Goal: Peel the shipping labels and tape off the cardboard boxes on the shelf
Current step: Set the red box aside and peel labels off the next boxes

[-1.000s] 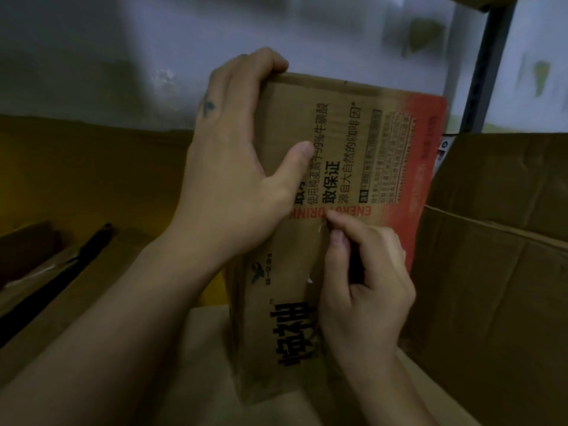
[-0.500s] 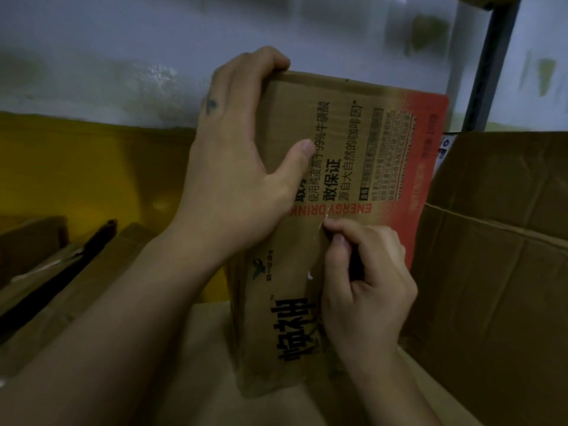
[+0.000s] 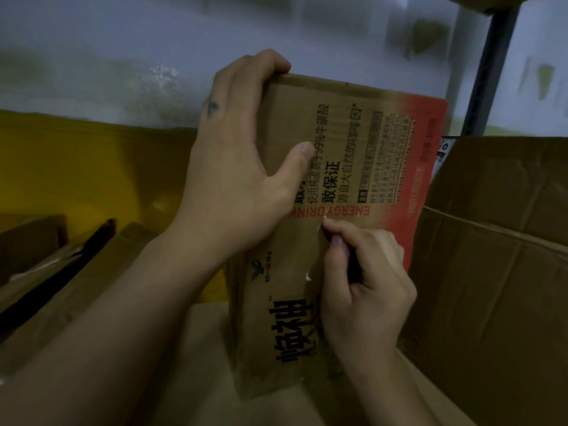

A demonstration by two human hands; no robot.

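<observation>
A tall brown cardboard box with a red side and black writing [image 3: 353, 179] is standing on its end on a flat sheet of pale cardboard [image 3: 199, 379]. The left hand [image 3: 233, 179] is holding this box at its top left corner. Its fingers are curling over the top edge, and its thumb is pressing flat on the front. The right hand [image 3: 365, 287] is resting low on the front of the box, just under the red words. Its fingers are curling in tight, and the tips of the thumb and first finger are squeezing together on a small white edge of tape [image 3: 321, 230]. Another tiny white bit [image 3: 308, 276] is sticking to the box a little lower down. A big plain brown box [image 3: 491, 272] is sitting just beside the tall one on the right. A dark metal post [image 3: 491, 72] is going up behind it. A long black stick [image 3: 61, 272] is lying on more cardboard at the left, in front of a yellow wall [image 3: 92, 179].
</observation>
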